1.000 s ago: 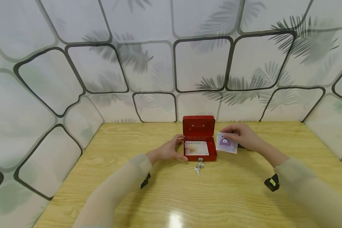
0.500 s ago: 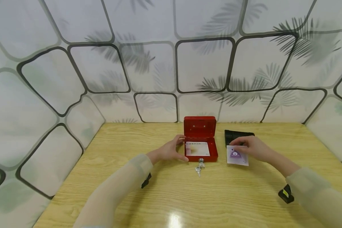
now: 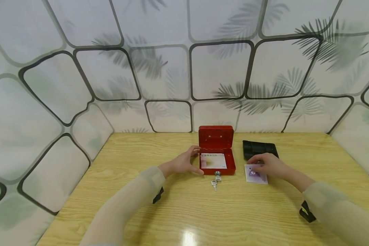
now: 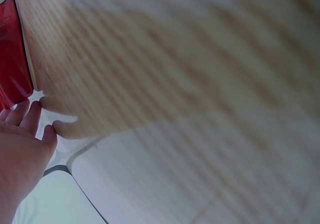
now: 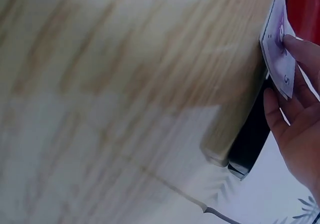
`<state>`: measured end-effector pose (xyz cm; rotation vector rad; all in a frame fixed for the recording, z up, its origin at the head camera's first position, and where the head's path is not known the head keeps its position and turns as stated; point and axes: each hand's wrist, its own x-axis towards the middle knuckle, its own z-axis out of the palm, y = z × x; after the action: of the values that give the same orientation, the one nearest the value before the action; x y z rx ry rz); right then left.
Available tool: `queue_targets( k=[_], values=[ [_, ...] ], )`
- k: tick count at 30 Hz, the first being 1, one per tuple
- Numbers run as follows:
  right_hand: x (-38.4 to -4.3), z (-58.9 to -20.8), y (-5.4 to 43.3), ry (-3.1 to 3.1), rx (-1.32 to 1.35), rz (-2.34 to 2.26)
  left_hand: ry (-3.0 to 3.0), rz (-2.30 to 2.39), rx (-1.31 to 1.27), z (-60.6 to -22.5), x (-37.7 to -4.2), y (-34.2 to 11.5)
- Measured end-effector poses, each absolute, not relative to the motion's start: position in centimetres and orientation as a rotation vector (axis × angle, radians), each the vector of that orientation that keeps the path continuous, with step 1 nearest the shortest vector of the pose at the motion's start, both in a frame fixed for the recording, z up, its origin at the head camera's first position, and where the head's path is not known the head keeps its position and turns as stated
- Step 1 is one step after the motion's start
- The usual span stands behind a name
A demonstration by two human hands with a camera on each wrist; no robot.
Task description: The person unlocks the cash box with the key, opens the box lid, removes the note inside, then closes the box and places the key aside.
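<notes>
My right hand (image 3: 269, 165) pinches a purple, folded banknote (image 3: 256, 177) between thumb and fingers, close over the table to the right of the box. In the right wrist view a figure 5 shows on the banknote (image 5: 281, 68). A red cash box (image 3: 232, 164) stands with its lid (image 3: 216, 136) raised. Inside it lies a pale printed slip (image 3: 213, 161). Keys (image 3: 214, 183) hang from the lock (image 3: 217, 174) onto the tabletop in front. My left hand (image 3: 182, 162) is spread along the box's left side, its fingers at the back corner and thumb at the front one.
Behind my right hand lies a black wallet (image 3: 259, 149), partly covered by the fingers. The wooden table (image 3: 184, 205) ends at a patterned wall covering (image 3: 166, 116) at the back and sides.
My right hand has moved right and toward me with the banknote, from beside the box's edge down close to the table, uncovering the black wallet. The left hand has stayed at the box.
</notes>
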<state>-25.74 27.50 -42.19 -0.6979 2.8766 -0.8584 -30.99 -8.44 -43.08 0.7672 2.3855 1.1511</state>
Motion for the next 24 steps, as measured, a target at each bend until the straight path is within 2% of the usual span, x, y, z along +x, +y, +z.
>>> queue_targets(
  k=[24],
  values=[
    [-25.6, -42.1, 25.8, 2.963, -0.716, -0.898, 2.396, 1.153, 0.749, -43.0, -30.9, -8.4]
  ],
)
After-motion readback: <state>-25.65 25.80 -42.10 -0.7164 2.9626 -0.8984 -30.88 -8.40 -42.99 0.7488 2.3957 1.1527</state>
